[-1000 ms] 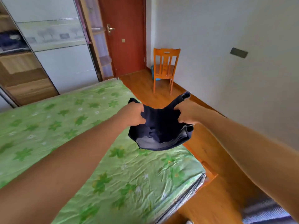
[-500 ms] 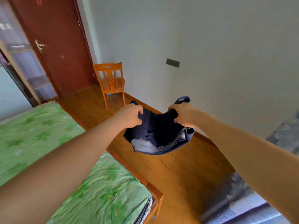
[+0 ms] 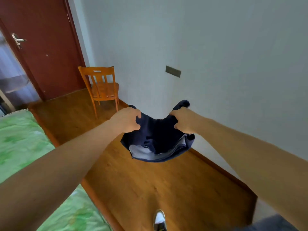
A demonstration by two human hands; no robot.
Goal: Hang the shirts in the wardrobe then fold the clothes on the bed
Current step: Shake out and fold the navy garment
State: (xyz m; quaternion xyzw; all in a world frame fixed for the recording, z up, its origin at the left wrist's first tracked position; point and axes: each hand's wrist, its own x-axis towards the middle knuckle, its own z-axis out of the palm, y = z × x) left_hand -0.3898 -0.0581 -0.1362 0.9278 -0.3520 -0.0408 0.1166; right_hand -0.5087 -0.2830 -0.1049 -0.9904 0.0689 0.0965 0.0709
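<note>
The left hand (image 3: 126, 120) and right hand (image 3: 183, 121) each grip a top edge of a navy garment (image 3: 155, 140), holding it in the air above the floor (image 3: 150, 189), beside the bed (image 3: 21, 139). Its stacked layers suggest it is already folded and only needs setting down. No wardrobe interior shows, so the shirts cannot be checked.

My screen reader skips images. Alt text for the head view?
The left hand and right hand grip a bunched dark blue garment above the wooden floor. A green bed lies left; an orange chair and red-brown door stand behind.
</note>
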